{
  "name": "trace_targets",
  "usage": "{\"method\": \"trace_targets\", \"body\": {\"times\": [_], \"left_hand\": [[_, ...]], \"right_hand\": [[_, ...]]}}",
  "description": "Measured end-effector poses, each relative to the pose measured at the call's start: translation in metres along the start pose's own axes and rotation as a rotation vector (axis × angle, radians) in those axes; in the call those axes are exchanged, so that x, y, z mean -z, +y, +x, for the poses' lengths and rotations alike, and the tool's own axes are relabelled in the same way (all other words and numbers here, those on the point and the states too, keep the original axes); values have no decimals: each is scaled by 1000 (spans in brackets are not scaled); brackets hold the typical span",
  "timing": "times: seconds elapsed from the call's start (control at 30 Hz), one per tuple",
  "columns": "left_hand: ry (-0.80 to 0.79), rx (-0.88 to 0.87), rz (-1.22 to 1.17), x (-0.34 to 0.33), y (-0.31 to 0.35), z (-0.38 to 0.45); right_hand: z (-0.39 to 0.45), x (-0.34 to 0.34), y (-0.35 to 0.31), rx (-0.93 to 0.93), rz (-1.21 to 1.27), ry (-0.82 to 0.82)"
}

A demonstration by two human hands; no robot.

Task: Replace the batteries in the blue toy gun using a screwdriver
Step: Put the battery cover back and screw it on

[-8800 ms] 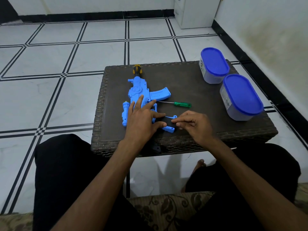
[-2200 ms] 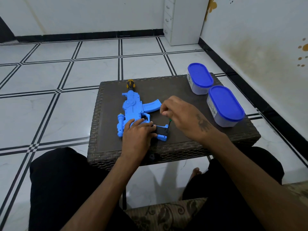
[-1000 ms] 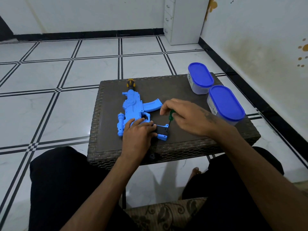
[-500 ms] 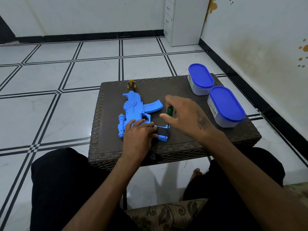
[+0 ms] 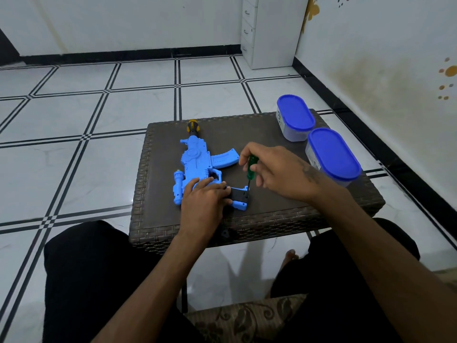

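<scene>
On the table [image 5: 272, 134], left hand [image 5: 205, 199] presses the blue toy gun [image 5: 197, 164] flat while right hand [image 5: 279, 174] pinches the green screwdriver [image 5: 252, 167] upright at its butt; a screw is probably being worked.

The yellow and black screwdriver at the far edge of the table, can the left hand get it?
Probably, but not right now: the left hand is pressing the blue toy gun, which lies between it and the yellow and black screwdriver.

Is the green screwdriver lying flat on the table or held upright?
Upright: the right hand grips the green screwdriver handle-up, its shaft pointing down at the stock end of the blue toy gun.
</scene>
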State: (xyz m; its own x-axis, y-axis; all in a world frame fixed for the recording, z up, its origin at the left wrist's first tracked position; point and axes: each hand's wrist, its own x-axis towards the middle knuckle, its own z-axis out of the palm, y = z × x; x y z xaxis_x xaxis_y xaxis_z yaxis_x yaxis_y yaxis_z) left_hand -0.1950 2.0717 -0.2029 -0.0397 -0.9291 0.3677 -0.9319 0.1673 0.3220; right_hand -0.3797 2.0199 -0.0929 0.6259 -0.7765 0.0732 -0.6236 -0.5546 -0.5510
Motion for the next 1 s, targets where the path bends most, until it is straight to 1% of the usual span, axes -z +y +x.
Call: {"method": "trace_targets", "body": {"times": [0.13, 0.47, 0.57, 0.67, 0.83, 0.9, 1.0], "left_hand": [[-7, 7, -6, 1, 2, 1], [-14, 15, 2, 0, 1, 1], [-13, 12, 0, 0, 0, 1], [-13, 10, 0, 0, 0, 0], [-3, -2, 10, 0, 0, 1], [-12, 2, 6, 1, 0, 1], [-20, 2, 7, 1, 1, 1]], "right_hand": [[3, -6, -1, -5, -53, 117], [10, -20, -7, -6, -226, 293], [11, -17, -5, 30, -173, 266], [6, -13, -4, 89, -78, 145], [2, -2, -5, 48, -14, 36], [3, 1, -5, 31, 7, 38], [5, -2, -3, -1, -30, 108]]}}
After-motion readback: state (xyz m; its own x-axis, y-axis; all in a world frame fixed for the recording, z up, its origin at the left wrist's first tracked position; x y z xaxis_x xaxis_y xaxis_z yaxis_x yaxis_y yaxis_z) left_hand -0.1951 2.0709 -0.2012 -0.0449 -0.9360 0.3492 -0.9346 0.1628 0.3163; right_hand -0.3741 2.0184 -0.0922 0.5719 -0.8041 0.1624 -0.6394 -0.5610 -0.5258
